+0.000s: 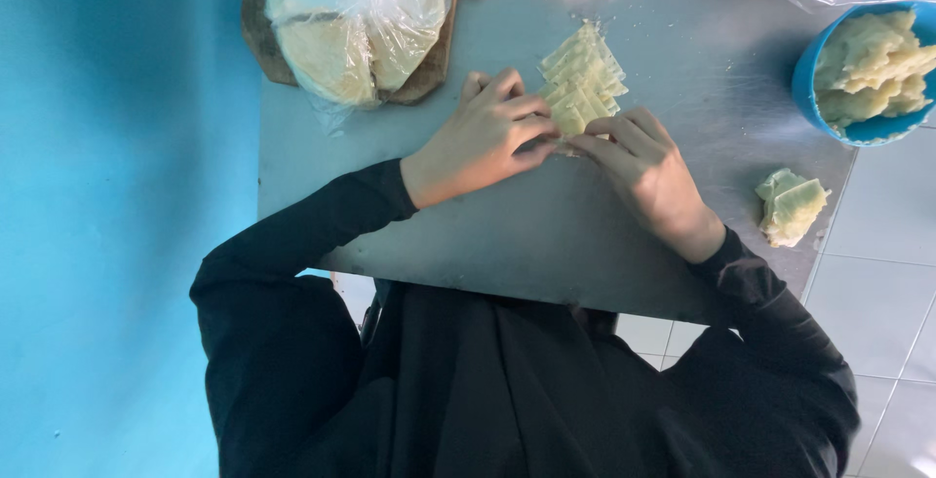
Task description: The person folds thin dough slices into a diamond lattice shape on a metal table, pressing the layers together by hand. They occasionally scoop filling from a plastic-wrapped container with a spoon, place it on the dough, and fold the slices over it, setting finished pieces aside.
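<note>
Down on the metal counter, the left hand and right hand meet, each grip pinched on the near end of a pleated dough strip. Just right of the right hand lies a folded dough piece; beyond it, a blue bowl of more. Beyond the left hand sits bagged dough.

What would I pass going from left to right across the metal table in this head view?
Bagged stack of flat dough rounds → left hand → pleated dough strip → right hand → small folded dough piece → blue bowl.
</note>
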